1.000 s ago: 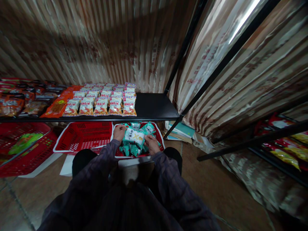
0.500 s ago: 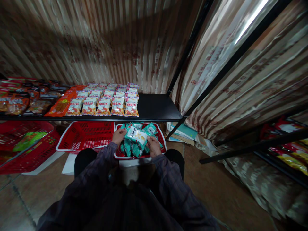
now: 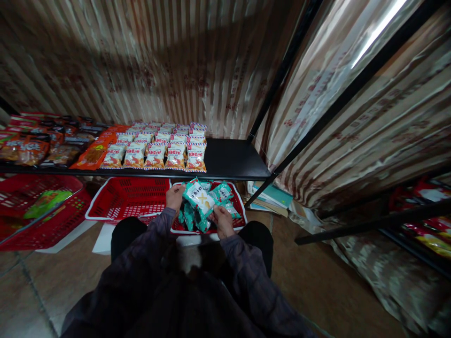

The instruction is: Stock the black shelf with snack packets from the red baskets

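Note:
A teal and white snack bag (image 3: 199, 197) is held between my two hands, tilted, above a red basket with a white rim (image 3: 240, 199). My left hand (image 3: 174, 197) pinches the bag's upper left side. At its lower right corner, my right hand (image 3: 222, 220) grips it with fingers closed. Several more teal bags (image 3: 222, 191) lie in the basket under and beside the held one. On the black shelf (image 3: 230, 158) just beyond stand rows of white and orange snack bags (image 3: 196, 156).
Left of the teal bags is another red basket (image 3: 123, 197), with a further red basket (image 3: 75, 206) at far left holding a green packet. Orange packets (image 3: 93, 152) fill the shelf's left. Books (image 3: 273, 195) lie by the black shelf leg (image 3: 259, 190). Striped curtains hang behind.
The held bag has tilted more, its upper edge raised, and my right hand has shifted slightly left and down along it. The whole view has moved a little.

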### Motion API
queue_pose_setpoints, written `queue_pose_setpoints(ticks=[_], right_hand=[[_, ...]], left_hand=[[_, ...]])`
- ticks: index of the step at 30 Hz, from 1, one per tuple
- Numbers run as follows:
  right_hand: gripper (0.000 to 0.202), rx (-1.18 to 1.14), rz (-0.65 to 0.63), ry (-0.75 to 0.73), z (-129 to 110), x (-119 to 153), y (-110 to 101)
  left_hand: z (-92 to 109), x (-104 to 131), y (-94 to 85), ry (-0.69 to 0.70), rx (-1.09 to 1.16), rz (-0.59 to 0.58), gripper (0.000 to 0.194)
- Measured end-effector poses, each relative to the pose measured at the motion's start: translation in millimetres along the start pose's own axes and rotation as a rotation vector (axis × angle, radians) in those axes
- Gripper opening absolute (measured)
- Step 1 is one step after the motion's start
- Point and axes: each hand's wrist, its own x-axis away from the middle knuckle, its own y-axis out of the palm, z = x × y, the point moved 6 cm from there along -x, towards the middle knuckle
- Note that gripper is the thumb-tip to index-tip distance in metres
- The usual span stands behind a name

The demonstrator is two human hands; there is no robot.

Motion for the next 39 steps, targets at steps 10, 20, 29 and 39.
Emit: queue_pose_setpoints(ticks=[10,20,29,39], right_hand=[[0.035,-0.027,0.003,-0.025,1.6,5.5,5.5],[0.039,-0.032,-0.032,-0.002,8.3,15.6,11.3],[0.040,-0.015,-0.122,0.055,3.7,17.4,20.1],[0.037,0.001,-0.186,0.055,3.7,17.5,25.3]], left_hand=[[-5.0,11.7,8.1,-0.156,0.173,-0.138,0.039],[-13.5,26.8,15.9,-0.235,0.214,-0.202,0.041],[-8.7,18.0,12.0,-0.222,0.241,-0.129,0.034],[-11.6,18.4,13.4,-0.229,0.262,-0.090,0.030]])
